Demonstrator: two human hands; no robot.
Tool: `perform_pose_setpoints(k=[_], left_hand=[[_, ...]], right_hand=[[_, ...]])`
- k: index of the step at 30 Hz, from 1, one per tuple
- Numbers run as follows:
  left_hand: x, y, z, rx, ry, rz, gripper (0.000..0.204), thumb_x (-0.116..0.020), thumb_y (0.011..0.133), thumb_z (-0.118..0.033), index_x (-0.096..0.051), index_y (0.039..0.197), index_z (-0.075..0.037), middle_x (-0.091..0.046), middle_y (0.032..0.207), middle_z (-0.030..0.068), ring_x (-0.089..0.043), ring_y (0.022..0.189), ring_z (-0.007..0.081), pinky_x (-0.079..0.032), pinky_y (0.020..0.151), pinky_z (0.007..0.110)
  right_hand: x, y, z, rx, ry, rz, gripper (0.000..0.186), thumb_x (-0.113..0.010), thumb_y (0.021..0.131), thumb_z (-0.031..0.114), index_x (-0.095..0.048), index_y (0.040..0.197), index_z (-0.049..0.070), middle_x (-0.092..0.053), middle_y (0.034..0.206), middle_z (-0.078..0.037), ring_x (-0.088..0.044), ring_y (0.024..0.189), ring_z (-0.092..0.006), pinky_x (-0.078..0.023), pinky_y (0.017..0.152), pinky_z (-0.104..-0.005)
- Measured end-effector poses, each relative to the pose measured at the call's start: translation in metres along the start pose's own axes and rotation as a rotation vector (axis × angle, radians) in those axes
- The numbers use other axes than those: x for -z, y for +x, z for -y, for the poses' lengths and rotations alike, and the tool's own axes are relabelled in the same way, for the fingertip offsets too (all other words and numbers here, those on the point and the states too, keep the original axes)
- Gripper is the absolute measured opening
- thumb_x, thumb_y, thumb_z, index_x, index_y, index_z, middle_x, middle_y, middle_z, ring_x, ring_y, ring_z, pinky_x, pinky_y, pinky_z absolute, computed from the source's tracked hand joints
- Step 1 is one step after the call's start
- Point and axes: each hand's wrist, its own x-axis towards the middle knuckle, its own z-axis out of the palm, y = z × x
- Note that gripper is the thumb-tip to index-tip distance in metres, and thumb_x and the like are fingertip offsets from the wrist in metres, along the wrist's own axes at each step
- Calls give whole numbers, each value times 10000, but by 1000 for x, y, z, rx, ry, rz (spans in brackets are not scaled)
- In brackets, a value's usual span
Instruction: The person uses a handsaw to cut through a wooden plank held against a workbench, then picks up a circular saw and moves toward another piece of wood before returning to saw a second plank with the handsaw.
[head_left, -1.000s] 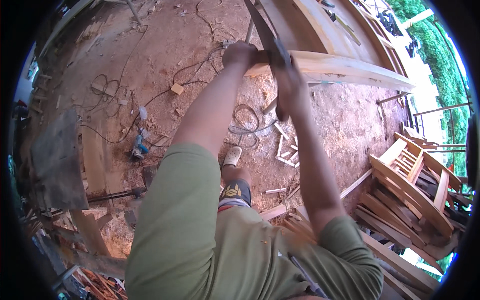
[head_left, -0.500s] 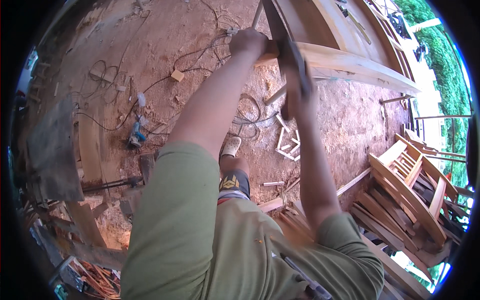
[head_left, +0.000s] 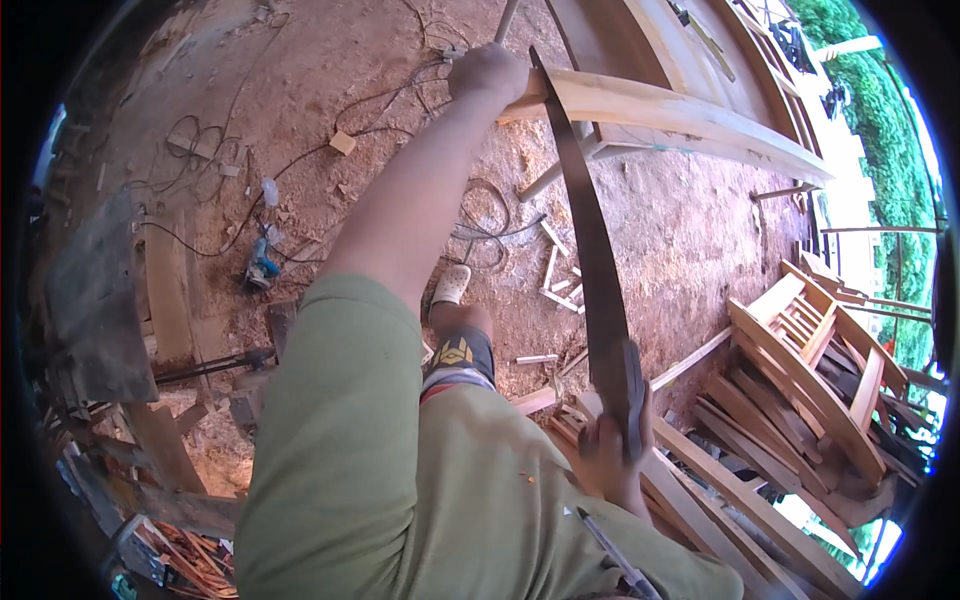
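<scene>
My left hand [head_left: 488, 73] is closed around the end of a pale wooden board [head_left: 680, 112] at the top middle. In my right hand [head_left: 610, 458], low and close to my body, is the dark handle of a handsaw. The long saw blade [head_left: 590, 240] stretches away from me, and its far part crosses the board just right of my left hand. Whether the teeth sit in a cut cannot be made out. The board runs right along the near side of a large wooden frame [head_left: 645, 45].
Loose cables [head_left: 490, 215] and a blue power tool [head_left: 262, 265] lie on the shavings-covered floor. Small wooden strips [head_left: 560, 285] lie ahead of my foot. At right, a slatted wooden piece [head_left: 810, 340] rests on stacked planks [head_left: 760, 420]. A dark sheet [head_left: 100, 300] stands left.
My right hand has drawn the handsaw back toward my body, so much more of the blade shows on the near side of the board. My left hand keeps its hold on the board.
</scene>
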Motion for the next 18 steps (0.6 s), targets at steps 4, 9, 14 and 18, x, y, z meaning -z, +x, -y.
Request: perform_pose_setpoints(k=[4,9,14,18], left_hand=[[-20,5,1,-94,93,-193,484,-478,948,-386,-718,1183,-37,-646,1286,233,-642,1185,359,-509,1026,466],[-19,12,7,-73,58,-114,471,-504,928,-396,-720,1197,-74,-674,1277,151,-641,1188,362,-500,1040,456],[1,6,9,46,-120,-75,460,-550,909,-353,-707,1181,-17,-669,1267,232,-648,1172,405,-509,1024,459],[5,-2,0,29,-51,-72,380,-548,935,-315,-761,1091,-43,-726,1121,226,-705,1086,346,-552,966,431]], right_hand=[[-78,219,-30,163,-35,-133,596,-582,958,132,-401,1496,-47,-675,973,-187,-626,708,-232,-530,656,-355],[-78,332,18,817,-442,-277,301,-549,916,85,-603,1202,10,-636,1113,-227,-649,921,-358,-531,806,-382],[-50,122,-1,-33,181,-67,626,-552,962,104,-339,1535,-32,-640,1207,-250,-679,947,-260,-534,837,-346],[6,-39,-18,-279,330,-27,681,-533,924,23,-270,1546,-70,-640,1240,-210,-661,961,-212,-530,811,-325]])
